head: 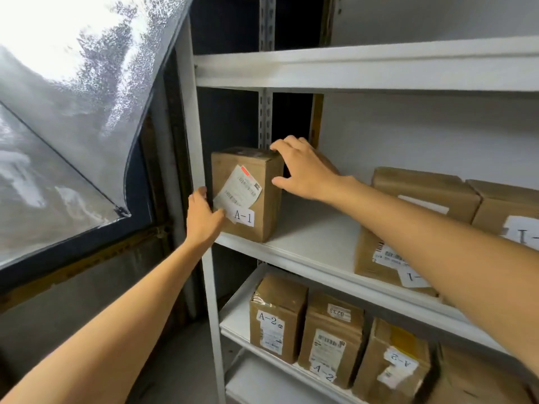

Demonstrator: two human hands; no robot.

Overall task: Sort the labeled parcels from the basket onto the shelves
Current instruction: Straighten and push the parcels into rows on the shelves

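1. The A-1 parcel (pixel 256 199) stands upright on the middle shelf (pixel 309 243) of a white rack. Its front face carries a shipping label and a white tag reading "A-1".
2. The left hand (pixel 204 218) holds the parcel's lower left front edge. Its thumb lies on the front face beside the shipping label, and its fingers run up along the left side.
3. The right hand (pixel 306 170) grips the parcel's upper right corner. Its fingers curl over the top, and its thumb presses the right side face.
4. Just left of the parcel rises the rack's front post (pixel 196 141), and left of that hangs a clear plastic sheet (pixel 73 112).
5. Well to the right of the parcel, on the same shelf, is a stack of brown boxes (pixel 423 188). Their white tags are upside down and partly hidden by the right forearm.
6. Below the parcel, on the lower shelf (pixel 236 319), a row of A-2 parcels (pixel 332 336) stands upright side by side.
7. Above the parcel runs the upper shelf (pixel 350 68).
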